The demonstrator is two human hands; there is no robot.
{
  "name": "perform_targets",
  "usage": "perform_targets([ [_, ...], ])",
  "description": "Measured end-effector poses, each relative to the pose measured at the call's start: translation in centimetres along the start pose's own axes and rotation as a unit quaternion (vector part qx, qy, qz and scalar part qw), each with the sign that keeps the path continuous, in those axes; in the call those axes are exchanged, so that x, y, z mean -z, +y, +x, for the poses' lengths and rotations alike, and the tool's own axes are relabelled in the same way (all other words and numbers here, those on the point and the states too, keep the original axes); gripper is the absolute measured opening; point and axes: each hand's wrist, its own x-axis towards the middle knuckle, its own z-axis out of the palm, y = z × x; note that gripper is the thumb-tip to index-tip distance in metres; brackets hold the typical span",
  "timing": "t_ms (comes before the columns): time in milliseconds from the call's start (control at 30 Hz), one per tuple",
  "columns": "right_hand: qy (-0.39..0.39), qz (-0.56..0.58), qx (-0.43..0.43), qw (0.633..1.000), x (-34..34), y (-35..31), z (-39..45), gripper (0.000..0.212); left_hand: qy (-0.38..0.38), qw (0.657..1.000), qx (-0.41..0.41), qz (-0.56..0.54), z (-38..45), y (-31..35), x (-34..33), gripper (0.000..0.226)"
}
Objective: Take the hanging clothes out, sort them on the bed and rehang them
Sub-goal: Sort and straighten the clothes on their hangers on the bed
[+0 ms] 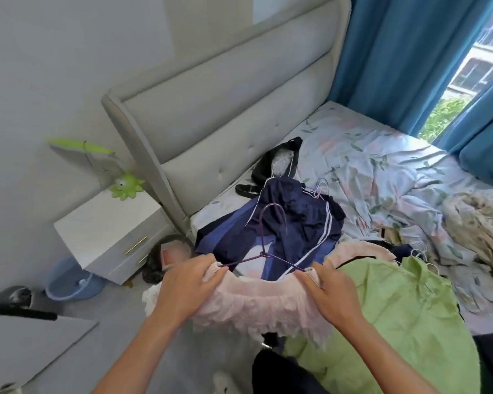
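A pale pink frilly garment [256,305] hangs on a purple wire hanger [264,245] above the bed's near edge. My left hand [191,282] grips the garment's left shoulder over the hanger's left end. My right hand [329,291] grips the right shoulder over the other end. Behind the hanger lie navy track clothes with white stripes [288,226] on the bed [387,155]. A light green shirt [402,317] on a thin hanger lies under my right forearm. A black garment [282,163] lies near the headboard.
A white bedside cabinet [108,231] with a green lamp [123,183] stands left of the padded headboard [225,109]. A blue bin [69,280] sits on the floor. A floral quilt is bunched on the right. Blue curtains [404,58] frame a window.
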Motion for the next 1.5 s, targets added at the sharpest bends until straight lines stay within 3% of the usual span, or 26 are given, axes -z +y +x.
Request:
perform_targets([
  [267, 0.02, 0.026, -0.142, 0.989, -5.6, 3.2, 9.7, 0.063, -0.001, 0.997, -0.07, 0.044, 18.0, -2.2, -4.5, 0.052],
  [500, -0.005, 0.058, -0.266, 0.962, -10.3, 6.1, 16.4, 0.059, -0.064, 0.984, -0.158, 0.048, 30.5, -3.5, -11.0, 0.054],
  [800, -0.007, 0.068, -0.397, 0.915, -22.3, 15.7, 23.2, 0.056, -0.128, 0.941, -0.309, 0.057, 45.6, -5.9, -28.7, 0.053],
  [933, 0.005, 0.023, -0.419, 0.908, -26.2, 21.2, 28.2, 0.055, -0.135, 0.913, -0.38, 0.069, 52.5, -5.4, -37.6, 0.041],
  [1000, 0.028, -0.017, -0.412, 0.91, -27.3, 24.0, 30.3, 0.044, -0.125, 0.904, -0.394, 0.113, 55.2, -4.1, -40.4, 0.038],
  [1067, 0.042, -0.071, -0.403, 0.912, -28.2, 26.0, 31.4, 0.035, -0.122, 0.908, -0.382, 0.124, 56.5, -2.9, -41.6, 0.049],
  [1100, 0.045, -0.089, -0.407, 0.908, -28.4, 26.4, 31.4, 0.043, -0.123, 0.909, -0.381, 0.115, 56.4, -2.5, -41.8, 0.053],
  [1200, 0.063, -0.079, -0.411, 0.906, -28.2, 25.5, 29.8, 0.057, -0.146, 0.895, -0.413, 0.082, 54.1, -2.0, -42.0, 0.056],
  [1500, 0.119, -0.053, -0.445, 0.886, -24.5, 22.5, 18.2, 0.06, -0.21, 0.847, -0.486, 0.054, 43.4, 3.7, -39.8, 0.059],
])
